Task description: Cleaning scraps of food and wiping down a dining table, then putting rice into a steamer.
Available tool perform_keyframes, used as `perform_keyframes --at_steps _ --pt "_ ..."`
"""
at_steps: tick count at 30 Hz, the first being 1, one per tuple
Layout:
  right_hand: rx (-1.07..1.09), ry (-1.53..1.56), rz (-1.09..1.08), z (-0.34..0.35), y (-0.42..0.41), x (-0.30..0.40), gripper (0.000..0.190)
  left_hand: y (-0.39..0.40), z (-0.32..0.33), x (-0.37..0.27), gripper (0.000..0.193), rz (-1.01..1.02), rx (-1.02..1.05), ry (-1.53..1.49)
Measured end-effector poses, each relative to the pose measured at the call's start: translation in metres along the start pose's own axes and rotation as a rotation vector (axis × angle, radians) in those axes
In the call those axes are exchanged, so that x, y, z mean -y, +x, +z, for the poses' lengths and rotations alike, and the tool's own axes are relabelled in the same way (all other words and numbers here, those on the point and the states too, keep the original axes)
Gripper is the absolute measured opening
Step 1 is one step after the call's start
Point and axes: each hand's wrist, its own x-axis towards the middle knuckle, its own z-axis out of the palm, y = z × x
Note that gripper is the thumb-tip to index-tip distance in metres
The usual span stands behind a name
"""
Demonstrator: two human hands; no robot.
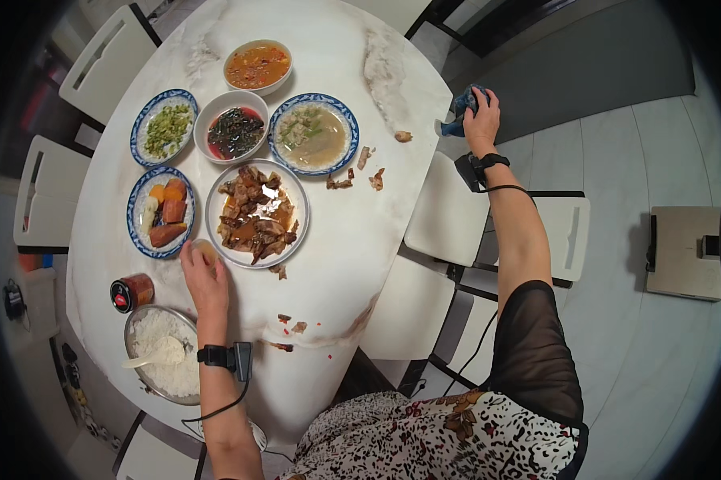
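My left hand [204, 282] has its fingers around the rim of a small round cup [206, 252] that looks brownish inside and is partly hidden by them. The cup sits between a plate of meat pieces in brown sauce [300, 225] and a blue-rimmed plate of sweet potato chunks [133, 231]. At the right edge of the table [336, 270], my right hand [483, 120] is closed on a bunched blue cloth [465, 108]. A lone brown scrap [403, 137] lies a little left of that cloth. Other scraps [339, 183] are scattered beside the soup plate [351, 153].
A bowl of orange soup [258, 65], a bowl of dark greens [233, 129] and a plate of chopped greens [167, 126] stand farther back. Near my left forearm are a jar [133, 292] and a metal pot of rice [162, 351] with a spoon. White chairs [447, 210] flank the table.
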Motion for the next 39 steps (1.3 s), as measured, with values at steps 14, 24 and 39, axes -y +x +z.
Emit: perform_keyframes --at_steps 14,24,39 --pt "0.136 0.125 0.146 0.070 -0.064 -0.015 0.049 -0.011 -0.027 -0.024 0.030 0.033 0.019 -0.047" --pt "0.385 0.473 -0.225 0.024 -0.102 0.104 0.057 -0.009 -0.011 -0.014 0.027 0.127 -0.110 0.096" --pt "0.544 0.544 -0.308 -0.030 -0.180 0.146 0.059 0.010 0.012 -0.023 0.014 0.253 -0.073 0.084"
